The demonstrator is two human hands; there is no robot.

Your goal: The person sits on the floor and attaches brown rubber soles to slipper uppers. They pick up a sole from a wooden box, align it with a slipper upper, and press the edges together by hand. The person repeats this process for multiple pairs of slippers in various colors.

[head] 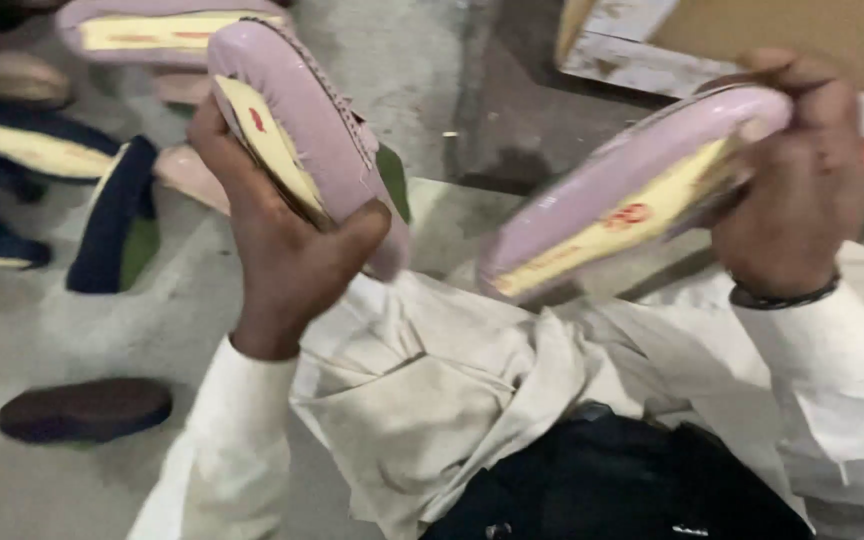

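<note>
My left hand [277, 235] grips a pale pink shoe [317, 125] by its heel end, toe pointing up and away, its yellow insole facing left. My right hand [802, 190] holds a second matching pink shoe [612, 185] by one end, tilted down to the left, yellow insole showing along its lower side. The two shoes are apart, held above my lap. White sleeves and a crumpled white garment [452, 390] lie below them.
More pink shoes [152, 25] and dark blue shoes [112, 215] lie piled on the grey floor at the upper left. A dark sole [87, 408] rests on the floor at lower left. A worn wooden board [642, 55] stands at the upper right.
</note>
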